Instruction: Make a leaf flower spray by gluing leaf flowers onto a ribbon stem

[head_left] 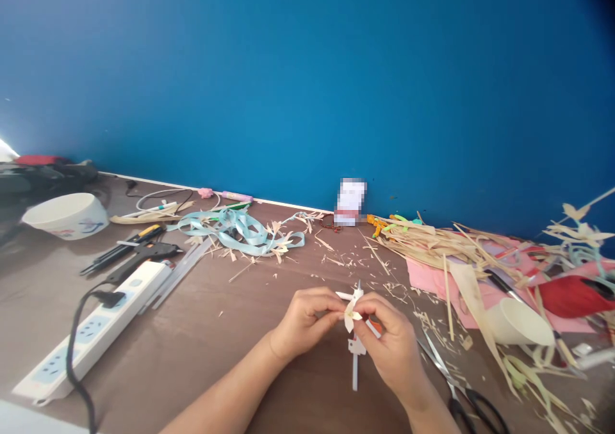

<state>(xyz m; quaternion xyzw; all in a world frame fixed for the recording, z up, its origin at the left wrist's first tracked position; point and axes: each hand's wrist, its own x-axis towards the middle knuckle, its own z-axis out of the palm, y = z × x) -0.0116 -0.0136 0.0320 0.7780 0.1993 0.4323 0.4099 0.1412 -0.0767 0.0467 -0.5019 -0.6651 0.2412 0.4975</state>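
Note:
Between my two hands is a small cream flower [351, 319] with pointed petals that look like dried husk. My left hand [307, 319] pinches it from the left with thumb and forefinger. On the right, my right hand [389, 338] has its fingertips closed on the same flower. Below and partly behind it lies a white tool [356, 346] with an orange part, a pointed tip and a translucent rod sticking out; the hands cover much of it. Open scissors [446, 373] with black handles lie right of my right hand.
At left are a white power strip [96, 331], a black glue gun [144, 255], glue sticks [180, 274] and a white bowl [67, 216]. Blue ribbon [235, 229] lies behind. Husk strips [423, 242], pink paper [425, 280] and a cream cup [519, 322] crowd the right.

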